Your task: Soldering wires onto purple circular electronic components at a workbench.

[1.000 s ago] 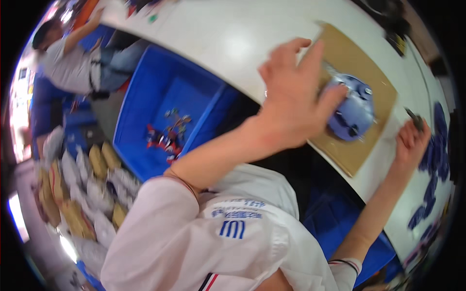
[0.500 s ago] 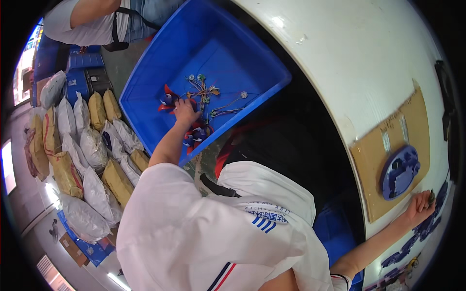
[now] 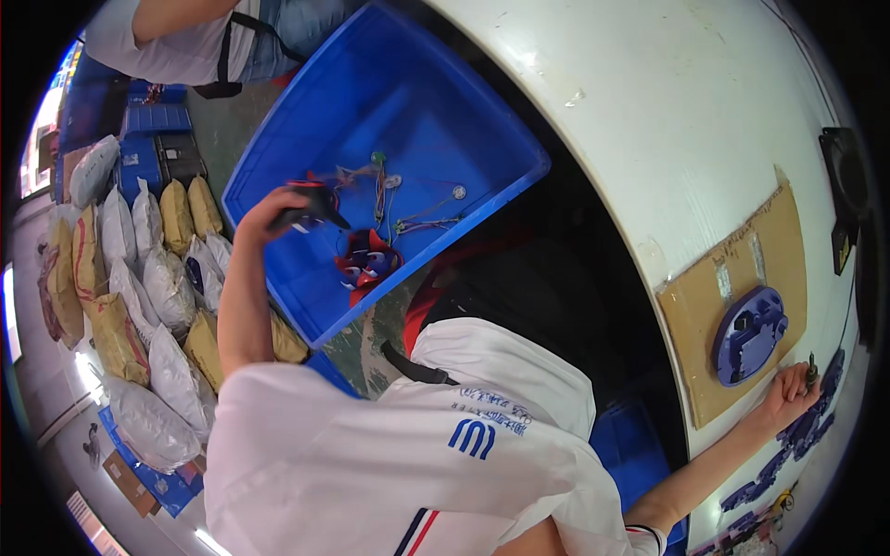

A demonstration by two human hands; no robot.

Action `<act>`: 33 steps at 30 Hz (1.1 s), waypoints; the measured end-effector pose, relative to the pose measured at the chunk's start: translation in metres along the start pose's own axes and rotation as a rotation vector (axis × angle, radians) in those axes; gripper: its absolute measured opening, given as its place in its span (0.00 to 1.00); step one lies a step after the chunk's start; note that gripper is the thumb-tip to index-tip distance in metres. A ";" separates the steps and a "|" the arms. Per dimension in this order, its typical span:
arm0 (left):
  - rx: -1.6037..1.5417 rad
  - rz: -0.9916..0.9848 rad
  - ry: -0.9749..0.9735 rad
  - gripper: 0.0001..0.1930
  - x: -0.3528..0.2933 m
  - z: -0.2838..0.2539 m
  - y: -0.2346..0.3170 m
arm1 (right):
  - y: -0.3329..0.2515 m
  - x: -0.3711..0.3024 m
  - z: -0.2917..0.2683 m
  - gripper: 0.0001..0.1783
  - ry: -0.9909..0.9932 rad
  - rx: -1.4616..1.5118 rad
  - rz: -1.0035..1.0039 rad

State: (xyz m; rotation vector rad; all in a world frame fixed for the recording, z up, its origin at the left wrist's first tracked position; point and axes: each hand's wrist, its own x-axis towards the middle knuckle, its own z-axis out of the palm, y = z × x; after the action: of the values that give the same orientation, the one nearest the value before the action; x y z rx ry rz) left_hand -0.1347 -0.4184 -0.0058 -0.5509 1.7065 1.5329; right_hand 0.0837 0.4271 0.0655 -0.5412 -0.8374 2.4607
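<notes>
My left hand (image 3: 271, 215) is closed round a dark toy part with red edges (image 3: 318, 204), lifted over the near left side of a large blue bin (image 3: 464, 102). Inside, just right of that hand, lie red and dark-blue toy parts with white eye shapes (image 3: 369, 259). Thin wires with small round boards (image 3: 380, 185) spread across the bin floor behind them. Far to the right, my right hand (image 3: 788, 398) rests by the white table, its fingers closed on a slim dark tool (image 3: 812, 372). Nearby, a purple rounded plastic housing (image 3: 749, 335) lies on a cardboard sheet (image 3: 705, 306).
The white table (image 3: 593, 111) curves along the right. Several purple parts (image 3: 788, 459) lie beyond my right hand. White and tan sacks (image 3: 167, 287) are stacked at the left. Another person (image 3: 176, 46) is beyond the bin at the top left.
My left hand has risen and moved left out of the bin's parts, now with a dark toy part in it. The wires have shifted a little. My right hand stays by the housing.
</notes>
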 end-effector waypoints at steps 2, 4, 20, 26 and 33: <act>-0.243 0.237 -0.039 0.28 -0.038 0.058 0.039 | -0.001 -0.008 0.000 0.07 0.038 -0.004 -0.025; -0.495 0.487 -0.064 0.33 -0.060 0.082 0.058 | -0.002 -0.007 0.000 0.06 0.087 -0.010 -0.028; 0.664 1.315 -0.904 0.49 -0.080 0.337 0.350 | 0.025 -0.024 0.033 0.08 0.071 0.093 -0.126; 0.834 1.365 -0.751 0.35 -0.076 0.407 0.375 | 0.023 -0.028 0.040 0.08 0.087 0.107 -0.171; 2.148 1.038 -0.174 0.23 -0.042 0.438 0.299 | 0.026 -0.033 0.047 0.08 0.088 0.120 -0.195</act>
State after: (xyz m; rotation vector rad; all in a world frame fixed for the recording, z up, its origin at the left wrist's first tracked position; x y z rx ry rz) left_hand -0.2225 0.0535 0.2230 1.6055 2.3584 -0.4965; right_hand 0.0787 0.3696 0.0901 -0.4958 -0.6698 2.2747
